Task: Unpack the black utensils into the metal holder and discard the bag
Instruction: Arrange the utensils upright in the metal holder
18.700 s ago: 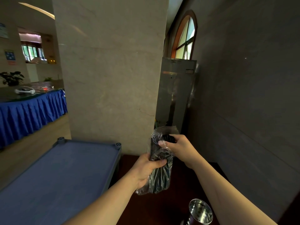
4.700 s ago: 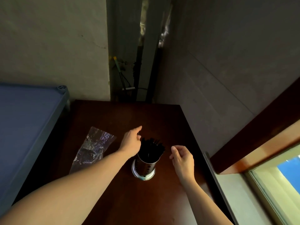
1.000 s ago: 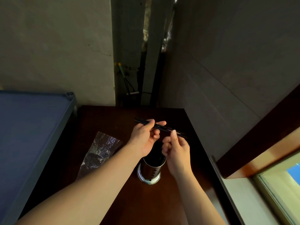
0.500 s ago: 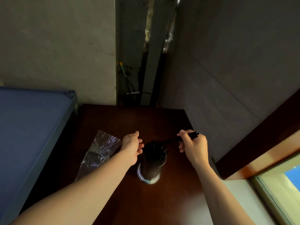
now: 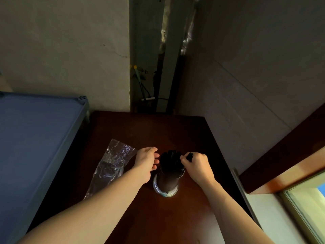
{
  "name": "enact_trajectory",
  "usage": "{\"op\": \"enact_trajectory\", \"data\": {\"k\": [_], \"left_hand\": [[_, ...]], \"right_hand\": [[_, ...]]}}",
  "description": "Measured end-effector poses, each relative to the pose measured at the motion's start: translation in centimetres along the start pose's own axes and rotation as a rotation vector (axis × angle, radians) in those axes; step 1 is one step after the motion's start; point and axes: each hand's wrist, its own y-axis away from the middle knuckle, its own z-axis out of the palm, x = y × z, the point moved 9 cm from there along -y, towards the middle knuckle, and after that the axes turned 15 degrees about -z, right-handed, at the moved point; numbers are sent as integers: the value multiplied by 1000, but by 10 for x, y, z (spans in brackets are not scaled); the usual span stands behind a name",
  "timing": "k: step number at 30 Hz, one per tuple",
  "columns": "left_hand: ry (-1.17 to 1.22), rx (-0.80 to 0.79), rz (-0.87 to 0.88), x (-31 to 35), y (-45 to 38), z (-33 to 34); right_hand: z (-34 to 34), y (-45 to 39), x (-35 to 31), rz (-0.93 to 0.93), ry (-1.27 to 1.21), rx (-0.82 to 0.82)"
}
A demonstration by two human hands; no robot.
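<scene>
The metal holder (image 5: pixel 167 182) stands upright on the dark wooden table (image 5: pixel 149 131), packed with black utensils (image 5: pixel 170 160) that stick out of its top. My right hand (image 5: pixel 197 166) is at the holder's right rim, fingers closed on a black utensil (image 5: pixel 189 156) whose end pokes above my knuckles. My left hand (image 5: pixel 146 161) hovers just left of the holder with fingers loosely curled and nothing in it. The clear plastic bag (image 5: pixel 112 164) lies flat and crumpled on the table to the left of my left hand.
A blue shelf top (image 5: pixel 35 138) borders the table on the left. Walls close in behind and on the right, with pipes and cables in a gap (image 5: pixel 154 76) at the back. A window ledge (image 5: pixel 290 199) lies at the lower right.
My right hand has moved left and down to the holder's rim with the black utensil. My left hand stays beside the holder. The bag has not moved.
</scene>
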Motion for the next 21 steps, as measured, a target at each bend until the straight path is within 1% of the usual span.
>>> {"op": "enact_trajectory", "data": {"k": [4,8,11,15,18,21], "left_hand": [[-34,21,18,-2,3,-5],[-79,36,42,-1,5,-12],[-128,63,71,-1,6,-16],[-253,107,131,-1,7,-15],[-358,112,154,-1,8,-11],[-457,85,155,-2,8,-4]], "right_hand": [[19,1,16,63,63,-65],[29,6,28,115,79,-94],[33,8,29,107,101,-106],[33,10,27,80,124,-114],[29,16,21,44,116,-67],[14,25,16,12,38,80]]}}
